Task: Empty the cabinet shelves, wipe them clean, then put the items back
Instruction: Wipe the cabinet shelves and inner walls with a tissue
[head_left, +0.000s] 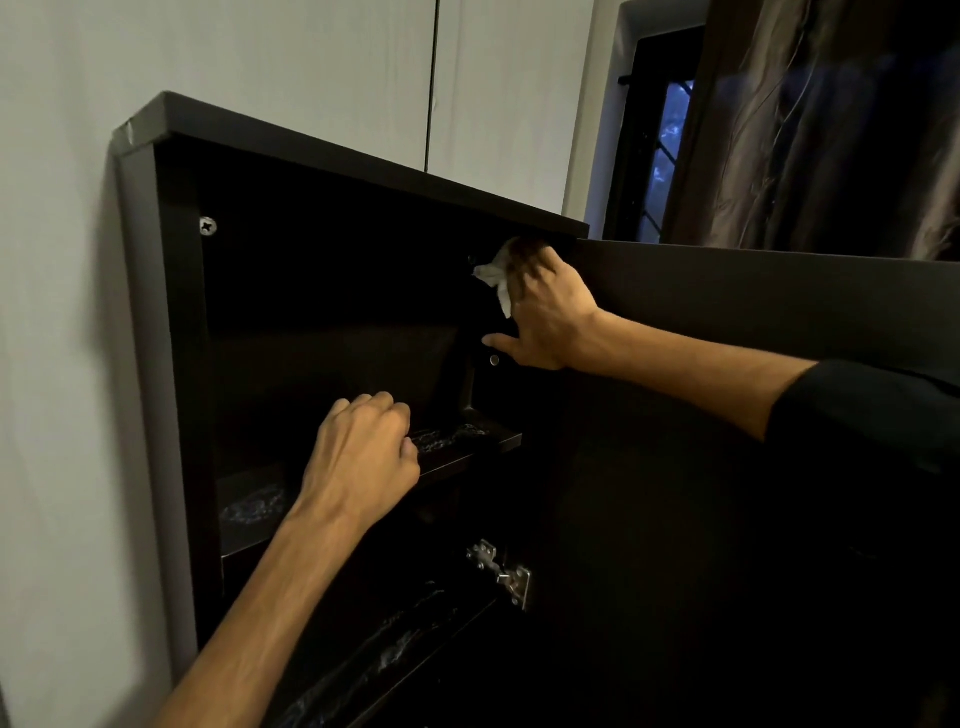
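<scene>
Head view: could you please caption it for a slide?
Right hand wipes the dark wooden cabinet with a white cloth; left hand grips its shelf.

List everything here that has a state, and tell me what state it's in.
Cabinet door: swung open.
Upper shelf: no items showing, streaked.
Lower shelf: streaked, no items showing.
White cloth: crumpled, pressed high on the cabinet's inner wall.
Right hand: holds the cloth.
Left hand: fingers curled at the upper shelf's front edge.
Door hinge: exposed.
</scene>
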